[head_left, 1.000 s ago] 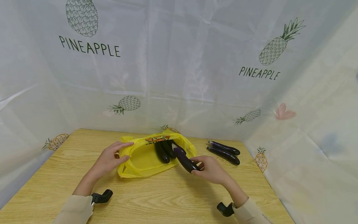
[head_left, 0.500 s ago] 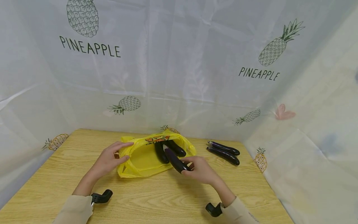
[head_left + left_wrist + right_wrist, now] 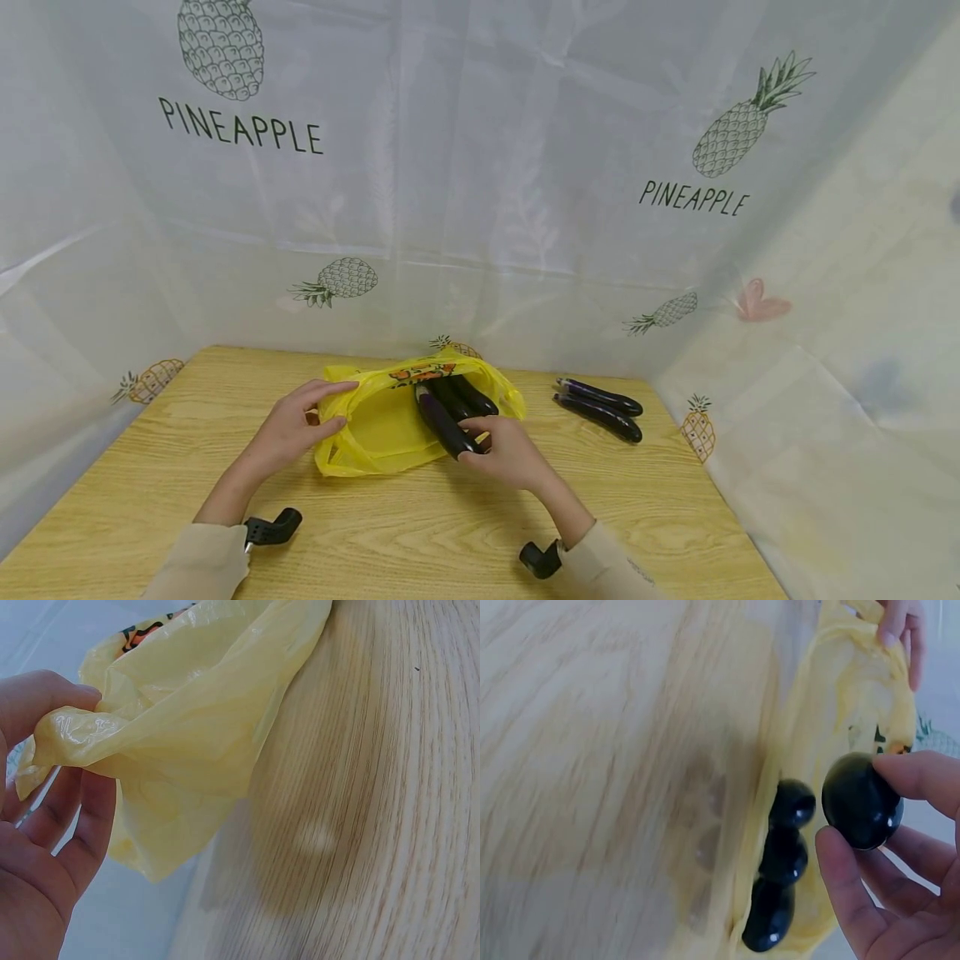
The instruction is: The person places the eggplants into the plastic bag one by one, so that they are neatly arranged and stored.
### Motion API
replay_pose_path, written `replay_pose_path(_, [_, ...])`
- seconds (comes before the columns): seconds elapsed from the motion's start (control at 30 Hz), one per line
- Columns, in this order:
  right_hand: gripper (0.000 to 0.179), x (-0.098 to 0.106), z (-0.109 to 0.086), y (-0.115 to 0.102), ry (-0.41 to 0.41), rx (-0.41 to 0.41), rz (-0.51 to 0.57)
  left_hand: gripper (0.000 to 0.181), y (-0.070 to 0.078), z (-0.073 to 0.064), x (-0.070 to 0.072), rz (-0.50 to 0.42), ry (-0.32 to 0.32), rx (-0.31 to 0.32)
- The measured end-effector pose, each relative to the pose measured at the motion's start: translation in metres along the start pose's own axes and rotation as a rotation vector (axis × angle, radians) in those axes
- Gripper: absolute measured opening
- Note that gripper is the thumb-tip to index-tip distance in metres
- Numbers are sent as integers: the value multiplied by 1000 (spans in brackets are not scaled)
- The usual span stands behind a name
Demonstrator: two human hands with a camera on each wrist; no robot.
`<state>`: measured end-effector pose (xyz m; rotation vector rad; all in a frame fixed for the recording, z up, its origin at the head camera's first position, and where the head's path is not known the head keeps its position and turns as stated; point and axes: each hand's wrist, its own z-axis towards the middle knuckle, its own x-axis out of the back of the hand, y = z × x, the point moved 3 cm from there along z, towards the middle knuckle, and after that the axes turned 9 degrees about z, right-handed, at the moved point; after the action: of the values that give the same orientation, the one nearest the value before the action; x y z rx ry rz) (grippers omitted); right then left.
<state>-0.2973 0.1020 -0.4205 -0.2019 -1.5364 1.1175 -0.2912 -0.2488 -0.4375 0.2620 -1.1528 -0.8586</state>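
A yellow plastic bag (image 3: 378, 417) lies on its side with its mouth open toward me. My left hand (image 3: 292, 425) pinches the left edge of that mouth; in the left wrist view the film (image 3: 195, 742) bunches between thumb and fingers. By its rounded end, my right hand (image 3: 510, 457) holds a dark purple eggplant (image 3: 446, 427), its stem end pointing into the bag. Three more eggplants lie side by side inside, and the right wrist view shows their round ends (image 3: 785, 855) below the held eggplant (image 3: 861, 801).
Two eggplants (image 3: 600, 417) lie together on the wooden table (image 3: 390, 542), right of the bag. A pale curtain (image 3: 480, 208) printed with pineapples hangs behind the table and along its sides.
My right hand has carried the held eggplant leftward across the bag's mouth, from its right side toward the middle. My left hand keeps its hold on the bag's edge.
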Motion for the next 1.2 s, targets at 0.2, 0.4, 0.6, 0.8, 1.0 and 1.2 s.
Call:
replay_pose_path(0.2, [46,-12,9,3,22,2,-9,56,-1,1,-1,0,0,1])
replay_pose_path(0.4, [45,-22,17,5,49,-11,25,57,-1,1,0,-10,-4,9])
replay_pose_path(0.6, [46,-34,23,7,93,-30,67,56,0,0,0,-7,-5,14])
replay_pose_path(0.8, [47,-43,26,10,123,-42,97,56,-1,0,1,1,-3,7])
replay_pose_path(1.0, [47,-50,29,8,137,-34,77,56,0,0,0,8,2,4])
replay_pose_path(1.2, [43,-56,33,8,150,-53,61,56,0,0,0,2,0,10])
